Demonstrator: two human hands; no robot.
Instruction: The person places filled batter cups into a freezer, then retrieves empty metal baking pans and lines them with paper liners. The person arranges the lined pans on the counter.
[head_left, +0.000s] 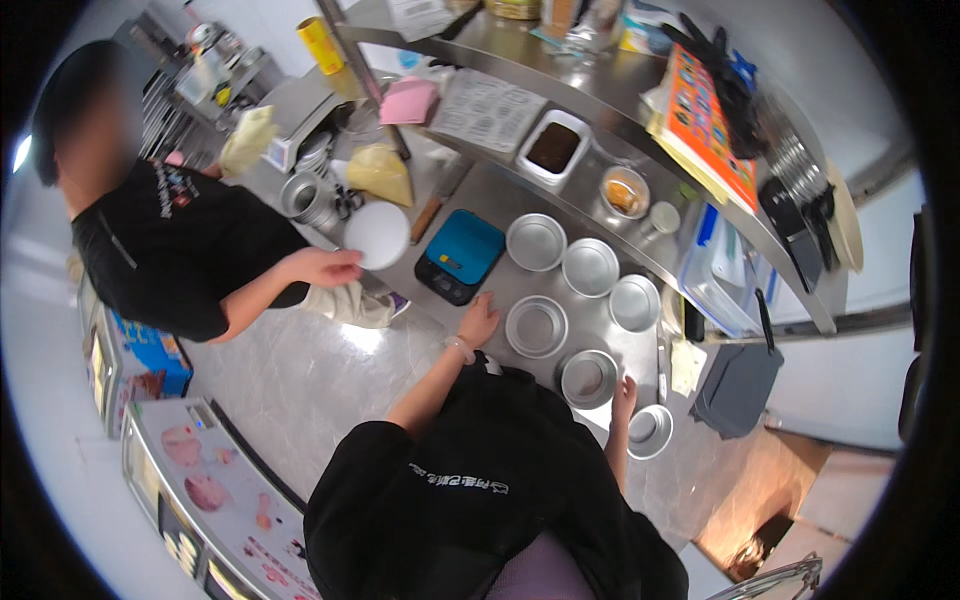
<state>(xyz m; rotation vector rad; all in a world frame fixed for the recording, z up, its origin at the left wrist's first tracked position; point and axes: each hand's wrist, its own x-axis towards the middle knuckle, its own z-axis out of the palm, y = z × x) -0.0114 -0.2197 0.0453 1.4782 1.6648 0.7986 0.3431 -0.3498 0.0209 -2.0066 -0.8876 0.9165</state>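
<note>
My left hand (480, 319) is at the table's front edge, just below a digital kitchen scale (459, 255) with a blue top and black base. It appears to hold nothing. My right hand (624, 396) is between a round metal cake tin (589, 379) and another round tin (650, 431) at the table's right end. Whether its fingers touch either rim is unclear. Another cake tin (537, 327) sits to the right of my left hand. Behind it, a row of round tins (591, 267) runs diagonally across the steel table (487, 202).
At left, a person (187, 240) in black holds a white disc (377, 235). A knife (439, 202) lies behind the scale. Overhead, a steel shelf (525, 180) bears a white tub (553, 150) of dark contents. A plastic bin (724, 274) and a grey board (739, 390) are at right.
</note>
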